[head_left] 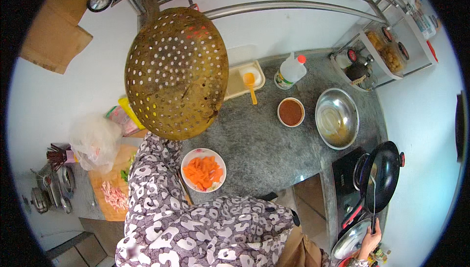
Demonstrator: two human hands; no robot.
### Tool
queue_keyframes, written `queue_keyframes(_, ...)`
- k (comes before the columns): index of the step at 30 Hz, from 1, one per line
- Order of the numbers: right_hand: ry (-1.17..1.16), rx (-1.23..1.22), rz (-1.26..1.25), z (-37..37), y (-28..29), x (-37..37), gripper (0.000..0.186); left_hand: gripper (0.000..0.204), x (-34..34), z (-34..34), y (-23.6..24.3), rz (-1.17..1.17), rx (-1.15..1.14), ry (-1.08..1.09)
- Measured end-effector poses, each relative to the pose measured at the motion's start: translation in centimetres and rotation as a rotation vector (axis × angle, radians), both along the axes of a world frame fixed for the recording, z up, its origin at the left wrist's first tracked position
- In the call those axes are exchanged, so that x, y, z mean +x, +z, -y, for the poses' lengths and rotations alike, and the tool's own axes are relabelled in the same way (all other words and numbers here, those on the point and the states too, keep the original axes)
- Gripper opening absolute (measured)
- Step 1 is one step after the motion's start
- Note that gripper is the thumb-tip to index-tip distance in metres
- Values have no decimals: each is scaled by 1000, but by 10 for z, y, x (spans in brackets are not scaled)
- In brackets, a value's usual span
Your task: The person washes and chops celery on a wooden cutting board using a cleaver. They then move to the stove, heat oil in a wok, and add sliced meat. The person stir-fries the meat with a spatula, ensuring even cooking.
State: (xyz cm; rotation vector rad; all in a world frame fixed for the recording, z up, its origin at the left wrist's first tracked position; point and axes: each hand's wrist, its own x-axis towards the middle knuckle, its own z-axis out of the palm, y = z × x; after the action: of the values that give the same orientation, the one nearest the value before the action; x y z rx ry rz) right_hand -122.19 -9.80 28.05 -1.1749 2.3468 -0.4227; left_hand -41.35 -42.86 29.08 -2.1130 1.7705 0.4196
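My right hand (pixel 369 241) grips the dark handle of a metal utensil (pixel 374 191), whose head is in a black wok (pixel 389 171) over a black cooktop (pixel 342 179). A metal lid (pixel 350 242) lies below the wok. My left arm, in a patterned sleeve (pixel 152 161), reaches up under a large perforated brass-coloured skimmer (pixel 174 71) hanging near the rail; the left hand is hidden behind it. Beside that sleeve are a bowl of orange slices (pixel 203 174) and a wooden board (pixel 107 208) with pink meat pieces (pixel 114 195) and some green pieces.
On the grey counter (pixel 264 154) are a steel bowl (pixel 337 117), a bowl of brown powder (pixel 291 112), a white jug (pixel 291 73), an orange scoop (pixel 249 83) by a tray and a plastic bag (pixel 95 142). A jar shelf (pixel 379 54) and metal rails (pixel 289 7) are above.
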Motion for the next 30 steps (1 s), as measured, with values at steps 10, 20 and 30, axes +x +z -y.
queue_keyframes(10, -23, -77, 0, -12, -11, -4, 51, 35, 2, -9, 1, -15, -9, 18)
queue_keyframes(20, -95, -25, -35, -39, -47, -24, 50, 37, -1, -21, 4, -36, -39, 63)
queue_keyframes(30, -123, -92, -29, -16, -61, 12, 50, 39, -1, -42, 1, -152, -96, 175)
